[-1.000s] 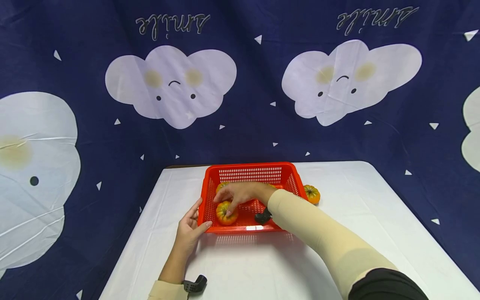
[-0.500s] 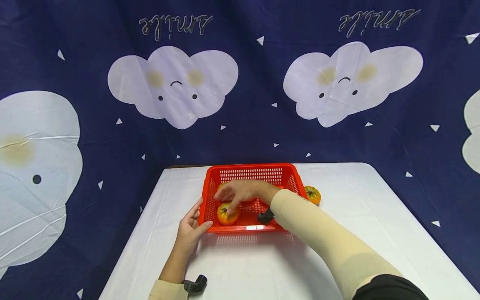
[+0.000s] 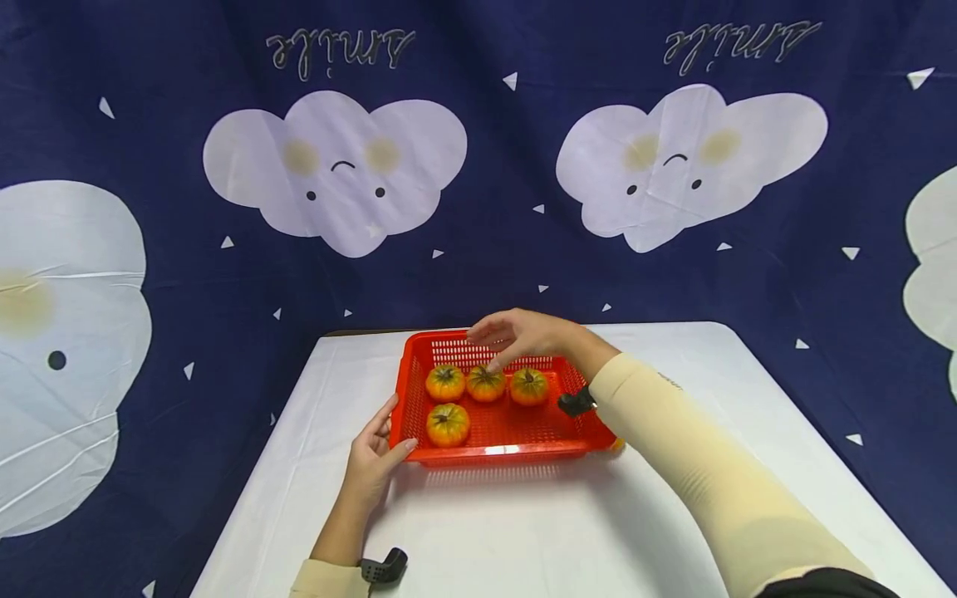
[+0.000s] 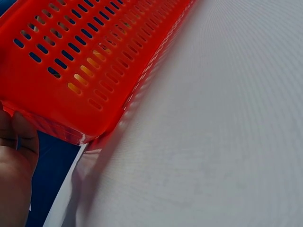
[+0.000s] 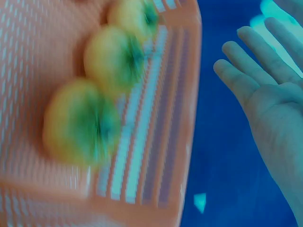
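The red perforated basket (image 3: 501,452) stands on the table with several small orange, ribbed pumpkins inside. Three line up along its back wall, among them the left one (image 3: 444,383) and the right one (image 3: 529,388). A further pumpkin (image 3: 449,426) lies at the front left. My left hand (image 3: 370,465) grips the basket's front left corner, thumb over the rim and fingers along the outer side. Over the back of the basket, my right hand (image 3: 532,334) is raised with fingers extended and holds nothing. In the right wrist view this hand (image 5: 274,94) is spread beside the basket rim.
A bit of orange (image 3: 616,445) shows just outside the basket's right front corner, partly hidden by the right sleeve (image 3: 695,465). White cloth covers the table (image 3: 478,531). A dark blue backdrop (image 3: 508,274) with clouds hangs behind it.
My right hand has left the front left pumpkin, rising back and to the right over the basket. The back-row pumpkins now show. The left hand keeps its hold at the corner.
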The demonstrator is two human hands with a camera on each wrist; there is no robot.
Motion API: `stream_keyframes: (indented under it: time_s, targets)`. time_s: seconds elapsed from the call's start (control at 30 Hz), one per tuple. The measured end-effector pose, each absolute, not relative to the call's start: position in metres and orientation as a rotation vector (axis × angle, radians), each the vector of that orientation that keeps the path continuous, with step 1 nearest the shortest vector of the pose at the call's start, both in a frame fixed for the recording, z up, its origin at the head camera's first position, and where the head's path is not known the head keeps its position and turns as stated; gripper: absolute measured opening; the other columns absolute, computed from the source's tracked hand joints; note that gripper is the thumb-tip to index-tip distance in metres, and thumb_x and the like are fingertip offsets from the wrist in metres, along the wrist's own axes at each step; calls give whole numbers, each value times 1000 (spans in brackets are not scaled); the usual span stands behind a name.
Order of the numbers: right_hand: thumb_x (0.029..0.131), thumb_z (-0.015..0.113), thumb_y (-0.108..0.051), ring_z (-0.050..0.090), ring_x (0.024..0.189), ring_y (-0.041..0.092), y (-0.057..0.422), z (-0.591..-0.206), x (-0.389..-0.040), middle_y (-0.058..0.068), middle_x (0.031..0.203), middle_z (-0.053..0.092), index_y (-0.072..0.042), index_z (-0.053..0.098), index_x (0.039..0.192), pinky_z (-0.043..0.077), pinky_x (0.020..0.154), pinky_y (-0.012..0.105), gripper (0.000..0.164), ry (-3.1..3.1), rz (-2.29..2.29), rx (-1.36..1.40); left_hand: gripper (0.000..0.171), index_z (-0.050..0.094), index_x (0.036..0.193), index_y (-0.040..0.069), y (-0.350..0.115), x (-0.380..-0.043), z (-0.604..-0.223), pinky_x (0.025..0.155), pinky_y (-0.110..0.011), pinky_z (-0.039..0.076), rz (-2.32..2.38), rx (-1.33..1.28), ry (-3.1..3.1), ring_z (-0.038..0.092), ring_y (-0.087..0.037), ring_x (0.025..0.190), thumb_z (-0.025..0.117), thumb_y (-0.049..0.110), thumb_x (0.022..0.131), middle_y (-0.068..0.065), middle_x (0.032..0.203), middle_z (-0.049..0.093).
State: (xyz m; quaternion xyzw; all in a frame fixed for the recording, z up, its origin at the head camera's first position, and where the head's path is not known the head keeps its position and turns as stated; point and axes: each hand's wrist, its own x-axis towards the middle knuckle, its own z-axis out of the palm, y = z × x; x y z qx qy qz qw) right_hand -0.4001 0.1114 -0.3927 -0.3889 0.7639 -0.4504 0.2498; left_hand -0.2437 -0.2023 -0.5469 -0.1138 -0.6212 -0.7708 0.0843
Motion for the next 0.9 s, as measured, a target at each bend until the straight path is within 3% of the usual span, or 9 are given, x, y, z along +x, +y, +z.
stream_keyframes:
  time_s: [0.13, 0.3, 0.43, 0.53, 0.6, 0.7, 0.9]
  targets:
    - [90, 84, -8, 48, 142, 35, 165, -389, -403, 14, 150, 57, -1, 54, 150, 48, 113, 44, 67, 2136, -1394, -981, 79, 39, 162, 3, -204, -243, -546, 95, -37, 57, -2285, -340, -1858, 54, -50, 131, 68, -18, 91, -42, 129, 45]
    - [94, 76, 4, 44, 144, 40, 249, -406, -401, 23, 153, 51, 5, 47, 153, 45, 115, 43, 66, 2125, -1763, -886, 78, 39, 162, 2, -204, -243, -548, 95, -38, 57, -2279, -351, -1853, 54, -47, 132, 67, -19, 91, -43, 131, 45]
    - [98, 69, 8, 42, 145, 36, 318, -434, -391, 22, 155, 49, 6, 42, 156, 46, 112, 29, 64, 2214, -1973, -770, 78, 39, 162, 3, -203, -244, -550, 97, -37, 57, -2293, -352, -1849, 53, -47, 133, 67, -18, 92, -42, 132, 45]
    - [98, 68, 9, 40, 145, 30, 354, -459, -380, 24, 157, 46, 7, 39, 157, 39, 118, 30, 66, 2282, -2029, -647, 78, 39, 162, 2, -203, -244, -551, 96, -37, 57, -2293, -342, -1847, 54, -47, 131, 68, -18, 91, -40, 130, 47]
    - [97, 70, 8, 40, 143, 26, 368, -474, -372, 26, 158, 42, 7, 37, 158, 33, 122, 34, 68, 2321, -2029, -572, 78, 39, 161, 2, -203, -244, -551, 96, -37, 57, -2294, -342, -1840, 55, -46, 130, 68, -18, 91, -40, 129, 47]
    - [96, 71, 8, 32, 149, 33, 379, -495, -363, 28, 160, 37, 3, 37, 160, 26, 125, 41, 72, 2346, -2004, -495, 78, 39, 161, 1, -202, -244, -549, 97, -37, 56, -2298, -347, -1834, 55, -45, 132, 68, -18, 91, -39, 131, 47]
    - [94, 73, 7, 14, 152, 52, 375, -522, -359, 28, 163, 31, 0, 35, 161, 44, 111, 23, 77, 2279, -2024, -423, 78, 39, 161, 1, -198, -244, -550, 97, -37, 56, -2316, -329, -1810, 51, -47, 135, 66, -19, 91, -42, 134, 44]
